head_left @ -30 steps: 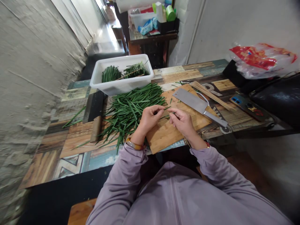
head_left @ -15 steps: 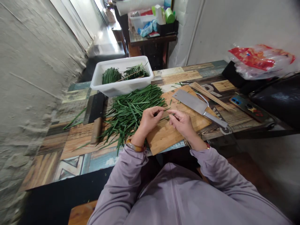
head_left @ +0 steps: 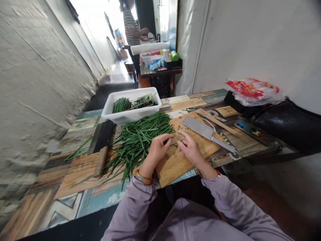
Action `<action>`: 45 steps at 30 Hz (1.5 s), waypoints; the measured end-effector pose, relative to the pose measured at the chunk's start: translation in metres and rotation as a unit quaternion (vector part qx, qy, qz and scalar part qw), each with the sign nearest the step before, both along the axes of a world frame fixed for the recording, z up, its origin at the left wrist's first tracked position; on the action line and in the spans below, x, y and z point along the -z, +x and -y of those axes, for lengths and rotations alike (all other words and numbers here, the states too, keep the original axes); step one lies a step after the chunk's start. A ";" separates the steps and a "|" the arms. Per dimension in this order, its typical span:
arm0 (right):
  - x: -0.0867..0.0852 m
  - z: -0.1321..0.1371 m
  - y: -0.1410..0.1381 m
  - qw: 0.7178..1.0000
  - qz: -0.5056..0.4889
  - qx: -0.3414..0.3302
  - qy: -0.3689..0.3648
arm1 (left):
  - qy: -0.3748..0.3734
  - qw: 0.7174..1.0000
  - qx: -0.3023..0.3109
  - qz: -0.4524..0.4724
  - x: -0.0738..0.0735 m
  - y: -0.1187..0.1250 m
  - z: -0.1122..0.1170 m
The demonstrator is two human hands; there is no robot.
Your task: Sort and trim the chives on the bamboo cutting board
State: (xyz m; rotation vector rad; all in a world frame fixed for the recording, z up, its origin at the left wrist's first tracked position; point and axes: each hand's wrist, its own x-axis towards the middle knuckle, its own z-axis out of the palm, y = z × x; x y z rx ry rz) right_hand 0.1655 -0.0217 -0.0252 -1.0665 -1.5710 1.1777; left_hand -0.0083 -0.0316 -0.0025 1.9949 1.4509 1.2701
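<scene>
Both hands are over the wooden cutting board (head_left: 173, 167). My left hand (head_left: 159, 145) is closed in a pinch; whatever lies between its fingertips is too small to make out. Just across from it, my right hand (head_left: 189, 147) has its index finger stretched out and the other fingers curled in, with a small dark bit showing by them. A loose heap of long green chives (head_left: 142, 137) lies beside my left hand, reaching the board's left edge. On the board's right part rests a cleaver (head_left: 197, 127) with a metal handle, apart from my right hand.
Behind the chives stands a white plastic bin (head_left: 134, 116) holding chive bundles. Thin wooden sticks (head_left: 218, 122) lie right of the cleaver, near a phone (head_left: 253, 132) and a black bag (head_left: 283, 124). A dark flat piece (head_left: 103, 136) lies left. Farther back, a person (head_left: 131, 28) stands.
The view has tilted up, bringing the person at the back into sight. My right index finger has straightened away from the thumb, and the fingertips of my two hands are slightly farther apart.
</scene>
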 end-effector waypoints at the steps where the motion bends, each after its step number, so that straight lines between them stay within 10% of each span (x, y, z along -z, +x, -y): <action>1: -0.001 0.000 0.000 1.000 0.001 -0.003 0.005 | 0.001 1.000 -0.001 0.001 0.000 0.000 0.000; 45: 0.000 0.004 0.007 0.997 -0.067 0.008 -0.021 | -0.049 0.987 0.134 -0.078 0.001 0.014 0.007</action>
